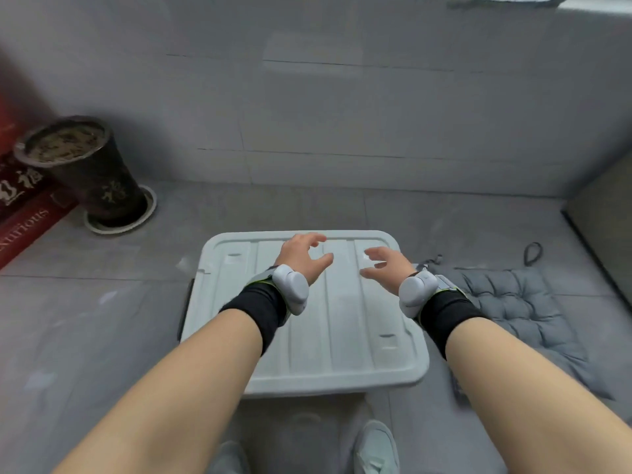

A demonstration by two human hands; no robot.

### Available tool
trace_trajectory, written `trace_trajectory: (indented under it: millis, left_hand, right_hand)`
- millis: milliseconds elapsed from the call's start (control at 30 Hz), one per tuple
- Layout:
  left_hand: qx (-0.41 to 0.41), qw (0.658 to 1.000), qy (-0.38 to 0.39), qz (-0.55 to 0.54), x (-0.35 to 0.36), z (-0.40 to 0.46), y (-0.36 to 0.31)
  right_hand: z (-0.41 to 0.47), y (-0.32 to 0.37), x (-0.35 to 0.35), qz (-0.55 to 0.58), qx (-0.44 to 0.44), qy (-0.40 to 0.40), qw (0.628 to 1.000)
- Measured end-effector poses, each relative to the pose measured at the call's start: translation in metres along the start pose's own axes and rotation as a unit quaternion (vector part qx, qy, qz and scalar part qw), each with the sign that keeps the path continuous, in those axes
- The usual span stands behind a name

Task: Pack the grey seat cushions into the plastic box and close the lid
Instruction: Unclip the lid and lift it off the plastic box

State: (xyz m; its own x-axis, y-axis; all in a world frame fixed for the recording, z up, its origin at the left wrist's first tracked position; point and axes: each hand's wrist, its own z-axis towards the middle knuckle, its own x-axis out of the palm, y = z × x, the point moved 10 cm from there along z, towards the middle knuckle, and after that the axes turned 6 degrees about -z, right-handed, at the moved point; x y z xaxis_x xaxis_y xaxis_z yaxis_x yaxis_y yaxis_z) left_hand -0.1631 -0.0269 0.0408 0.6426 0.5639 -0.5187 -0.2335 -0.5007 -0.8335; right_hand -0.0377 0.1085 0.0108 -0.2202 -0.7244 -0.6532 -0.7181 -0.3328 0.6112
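Note:
A pale grey plastic box [342,364] stands on the floor in front of me with its ribbed lid [239,302] lying flat on top. A grey tufted seat cushion [519,313] lies on the floor right of the box, partly behind my right forearm. My left hand [302,256] hovers over the far part of the lid with fingers loosely spread and holds nothing. My right hand [386,266] hovers beside it, fingers relaxed and spread, also holding nothing. Both wrists carry black bands with white devices.
A dark flower pot [92,169] on a white saucer stands at the left by the wall. Red printed boxes [20,213] lie along the left edge. A dark panel [605,220] borders the right side. A tiled wall rises behind the box. My shoes [376,446] are near its front.

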Motion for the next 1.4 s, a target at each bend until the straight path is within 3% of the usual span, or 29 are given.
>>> trace_trajectory:
  millis: [267,567,767,1100,1400]
  left_hand:
    - [0.009,0.995,0.079,0.056,0.099,0.001,-0.019]
    - [0.009,0.986,0.141,0.091,0.15,0.003,-0.007]
    - [0.001,0.98,0.167,0.105,0.17,0.004,-0.001]
    - [0.015,0.98,0.158,0.118,0.153,-0.004,-0.027]
    - [0.047,0.985,0.116,0.122,0.078,-0.042,-0.102]
  right_hand:
    - [0.0,-0.096,-0.027,0.027,0.101,-0.022,0.994]
    - [0.012,-0.139,-0.02,-0.028,0.15,-0.01,0.988]
    - [0.019,-0.153,-0.006,0.009,0.159,0.022,0.987]
    - [0.013,-0.141,-0.025,0.141,0.144,0.01,0.979]
    - [-0.044,-0.05,-0.075,0.271,0.088,0.028,0.958]
